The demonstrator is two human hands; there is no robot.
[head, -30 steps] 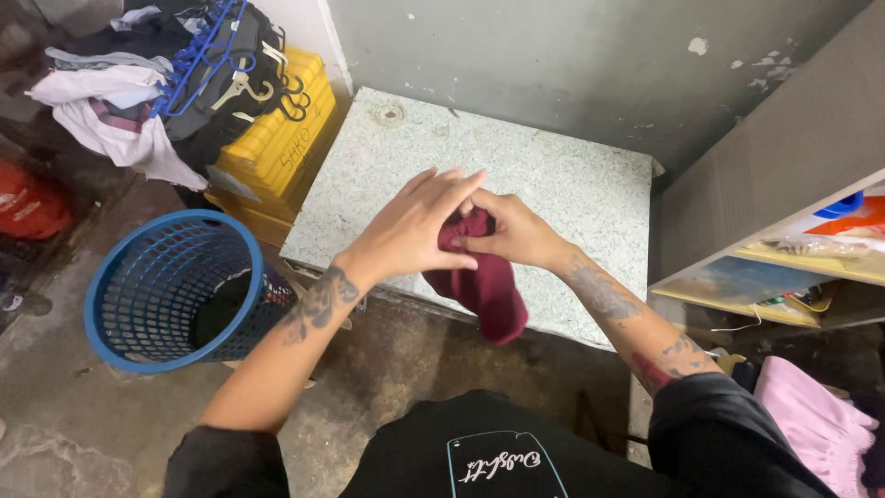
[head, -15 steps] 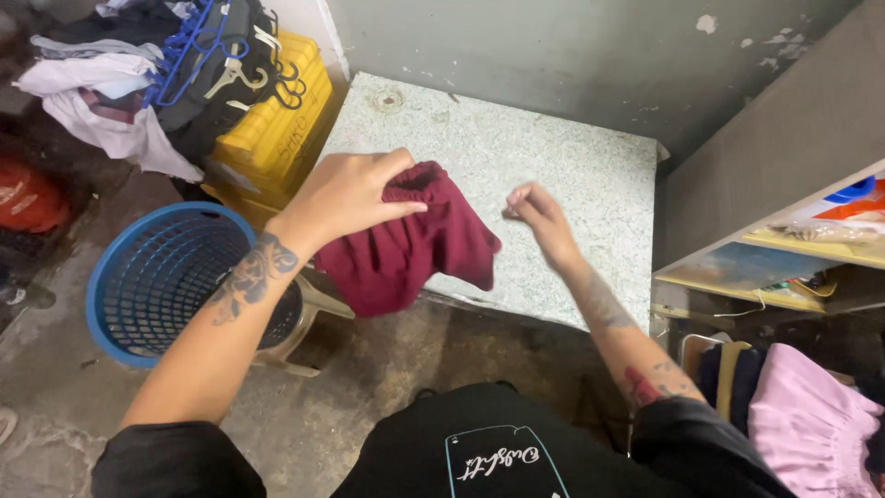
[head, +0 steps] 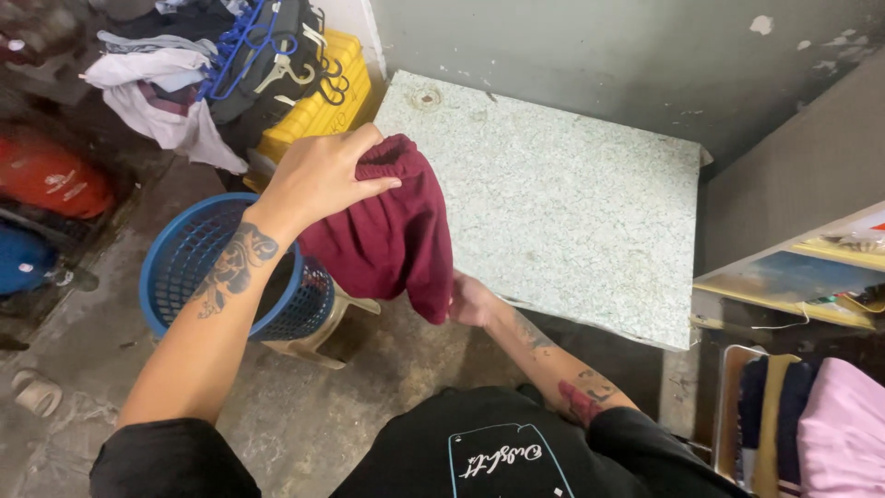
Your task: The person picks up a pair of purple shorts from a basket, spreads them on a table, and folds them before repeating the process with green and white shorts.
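There are 2 hands: the left hand [head: 318, 175] and the right hand [head: 472, 302]. There is 1 dark red cloth [head: 392, 231], 1 speckled bench [head: 562, 194], 1 blue basket [head: 189, 267], 1 yellow crate [head: 323, 106] and 1 pink cloth [head: 843, 433].

No packages, signs or screens apparent.

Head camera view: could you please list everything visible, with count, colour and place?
Garment: one, maroon, hanging over the table's near-left edge.
Table: one, speckled pale green, centre.
Basket: one, blue, on a stool at left.
Crate: one, yellow, upper left.
Hangers: several, blue, on the clothes pile atop the crate.
Shelf: one, yellow-edged, right.
Folded clothes: a few, pink and dark, lower right.
Left hand: gripping the garment's top.
Right hand: at its lower edge.
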